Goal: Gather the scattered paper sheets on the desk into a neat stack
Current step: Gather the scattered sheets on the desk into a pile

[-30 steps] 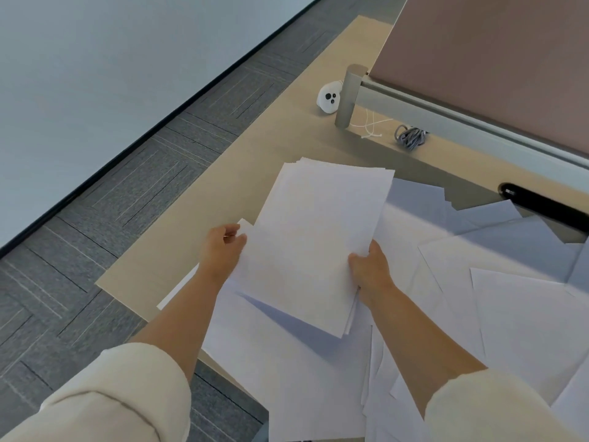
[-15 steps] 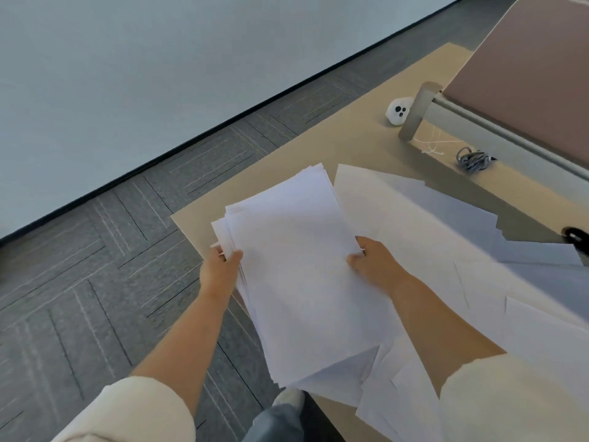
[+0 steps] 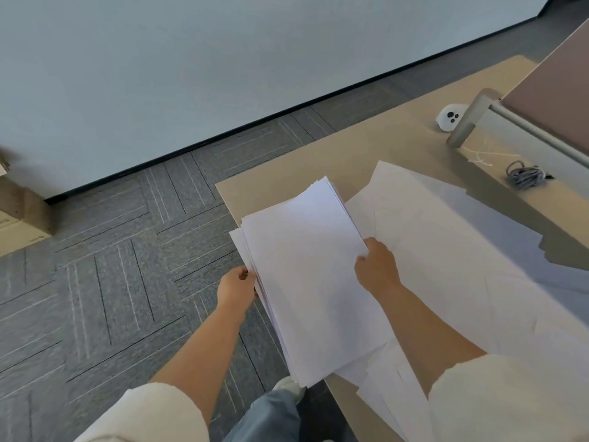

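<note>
Over desk (image 3: 318, 161) corner, left hand (image 3: 236, 288) and right hand (image 3: 377, 269) grip paper stack (image 3: 306, 282) pointing away.

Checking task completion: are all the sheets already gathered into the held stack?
No, loose sheets lie spread over the desk beside the stack.

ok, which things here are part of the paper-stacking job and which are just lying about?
Job:
- paper stack, gripped by left hand and right hand
- loose sheets on the desk

Lying about:
- small white object with black dots
- coiled grey cable
- white string
- cardboard box on the floor
</note>
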`<act>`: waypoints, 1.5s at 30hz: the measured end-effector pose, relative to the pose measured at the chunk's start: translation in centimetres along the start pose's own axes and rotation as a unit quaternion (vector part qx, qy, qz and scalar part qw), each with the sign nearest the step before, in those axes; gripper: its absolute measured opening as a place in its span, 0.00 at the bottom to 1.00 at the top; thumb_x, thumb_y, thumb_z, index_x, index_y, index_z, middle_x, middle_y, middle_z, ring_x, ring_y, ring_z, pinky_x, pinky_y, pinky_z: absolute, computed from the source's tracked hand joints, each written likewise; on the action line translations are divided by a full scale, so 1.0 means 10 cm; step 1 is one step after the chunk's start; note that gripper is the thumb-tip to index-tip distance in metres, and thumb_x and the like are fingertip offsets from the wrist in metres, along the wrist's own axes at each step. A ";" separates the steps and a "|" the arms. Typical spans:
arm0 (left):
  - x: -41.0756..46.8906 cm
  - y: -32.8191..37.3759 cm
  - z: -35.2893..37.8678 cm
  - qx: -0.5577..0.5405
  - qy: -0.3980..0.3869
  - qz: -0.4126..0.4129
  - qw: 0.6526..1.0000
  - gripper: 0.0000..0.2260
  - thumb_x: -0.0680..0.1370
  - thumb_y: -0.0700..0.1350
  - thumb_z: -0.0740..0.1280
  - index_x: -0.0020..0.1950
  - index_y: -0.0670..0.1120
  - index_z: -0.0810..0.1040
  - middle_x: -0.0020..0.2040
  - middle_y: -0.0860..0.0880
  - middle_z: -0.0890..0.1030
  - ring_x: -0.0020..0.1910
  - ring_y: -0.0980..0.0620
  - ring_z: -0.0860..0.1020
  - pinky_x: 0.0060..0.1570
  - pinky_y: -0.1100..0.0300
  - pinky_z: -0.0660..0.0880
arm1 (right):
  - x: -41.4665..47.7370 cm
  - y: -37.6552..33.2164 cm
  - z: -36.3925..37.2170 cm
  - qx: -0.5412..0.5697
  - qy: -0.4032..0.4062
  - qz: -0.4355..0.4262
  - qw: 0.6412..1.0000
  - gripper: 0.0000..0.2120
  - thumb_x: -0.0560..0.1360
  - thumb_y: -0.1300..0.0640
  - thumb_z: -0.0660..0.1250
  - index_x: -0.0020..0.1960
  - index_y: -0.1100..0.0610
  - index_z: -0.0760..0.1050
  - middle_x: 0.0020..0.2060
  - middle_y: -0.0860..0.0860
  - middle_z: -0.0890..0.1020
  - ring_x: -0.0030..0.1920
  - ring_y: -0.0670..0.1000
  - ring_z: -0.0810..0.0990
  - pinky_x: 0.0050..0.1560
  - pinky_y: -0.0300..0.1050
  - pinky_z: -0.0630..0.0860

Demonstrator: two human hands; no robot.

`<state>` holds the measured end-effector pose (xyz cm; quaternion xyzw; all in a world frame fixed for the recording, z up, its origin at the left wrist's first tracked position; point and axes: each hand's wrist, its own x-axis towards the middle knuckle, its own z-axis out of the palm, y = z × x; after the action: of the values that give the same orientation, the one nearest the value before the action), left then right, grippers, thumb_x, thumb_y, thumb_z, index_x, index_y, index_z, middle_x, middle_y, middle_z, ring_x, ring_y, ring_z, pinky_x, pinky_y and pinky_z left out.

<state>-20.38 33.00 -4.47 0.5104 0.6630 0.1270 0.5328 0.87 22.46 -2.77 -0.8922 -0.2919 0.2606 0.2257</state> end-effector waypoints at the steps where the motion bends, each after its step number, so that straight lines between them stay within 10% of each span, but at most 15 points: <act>1: -0.02 0.00 0.00 -0.017 -0.002 -0.008 1.000 0.10 0.81 0.42 0.58 0.45 0.43 0.76 0.42 0.44 0.78 0.44 0.43 0.78 0.52 0.45 0.79 | 0.00 0.01 0.01 -0.011 -0.001 -0.004 1.000 0.15 0.75 0.65 0.56 0.61 0.62 0.70 0.58 0.57 0.74 0.56 0.59 0.72 0.47 0.44 0.67; 10: -0.03 0.09 0.08 -0.111 -0.014 -0.057 0.992 0.17 0.82 0.45 0.53 0.69 0.41 0.68 0.63 0.39 0.75 0.62 0.38 0.73 0.63 0.44 0.71 | -0.06 -0.06 0.02 -0.054 -0.070 -0.044 0.995 0.11 0.76 0.63 0.55 0.57 0.62 0.65 0.46 0.54 0.73 0.47 0.56 0.74 0.46 0.46 0.71; 17: 0.12 0.11 0.01 -0.188 0.004 -0.102 0.977 0.11 0.79 0.38 0.55 0.42 0.45 0.74 0.42 0.45 0.77 0.38 0.46 0.75 0.46 0.54 0.74 | 0.03 -0.03 0.00 -0.084 -0.027 -0.028 0.996 0.14 0.76 0.55 0.60 0.59 0.60 0.72 0.66 0.55 0.66 0.64 0.58 0.63 0.58 0.47 0.67; 23: 0.17 0.15 0.05 -0.217 0.024 -0.109 0.970 0.16 0.82 0.41 0.55 0.67 0.38 0.70 0.38 0.46 0.70 0.32 0.51 0.67 0.35 0.62 0.64 | 0.19 -0.06 -0.01 -0.062 -0.019 0.001 0.998 0.10 0.75 0.53 0.63 0.54 0.56 0.75 0.61 0.56 0.66 0.61 0.58 0.65 0.52 0.44 0.67; 29: 0.27 0.18 0.05 -0.277 0.018 -0.143 0.950 0.18 0.81 0.44 0.57 0.69 0.38 0.68 0.68 0.37 0.72 0.51 0.48 0.69 0.59 0.49 0.70 | 0.33 -0.10 0.00 -0.077 -0.028 0.023 0.996 0.09 0.74 0.49 0.64 0.50 0.53 0.74 0.56 0.56 0.71 0.59 0.58 0.68 0.48 0.42 0.63; 34: 0.30 0.23 0.03 -0.319 0.008 -0.158 0.934 0.06 0.80 0.41 0.61 0.44 0.43 0.75 0.40 0.45 0.78 0.38 0.47 0.76 0.50 0.52 0.74 | 0.37 -0.11 0.00 -0.030 -0.014 0.017 0.999 0.05 0.73 0.51 0.65 0.45 0.53 0.72 0.54 0.55 0.69 0.57 0.57 0.70 0.49 0.41 0.65; 42: 0.34 0.22 0.04 -0.276 0.029 -0.157 0.948 0.12 0.81 0.45 0.58 0.37 0.47 0.68 0.36 0.49 0.70 0.33 0.52 0.70 0.37 0.59 0.69 | 0.44 -0.13 -0.10 -0.008 -0.052 -0.010 0.999 0.09 0.73 0.53 0.67 0.38 0.55 0.71 0.31 0.46 0.72 0.41 0.52 0.73 0.47 0.42 0.67; 45: 0.38 0.19 -0.03 -0.275 0.040 -0.170 0.945 0.09 0.79 0.43 0.61 0.40 0.45 0.73 0.38 0.47 0.76 0.39 0.47 0.75 0.50 0.52 0.75 | 0.44 -0.15 -0.06 0.011 -0.058 -0.019 0.998 0.11 0.73 0.53 0.68 0.34 0.52 0.69 0.31 0.46 0.70 0.39 0.52 0.71 0.46 0.42 0.67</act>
<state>-19.31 37.01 -5.17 0.2182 0.6998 0.2324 0.6393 3.66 26.18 -2.89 -0.8673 -0.3183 0.3110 0.2232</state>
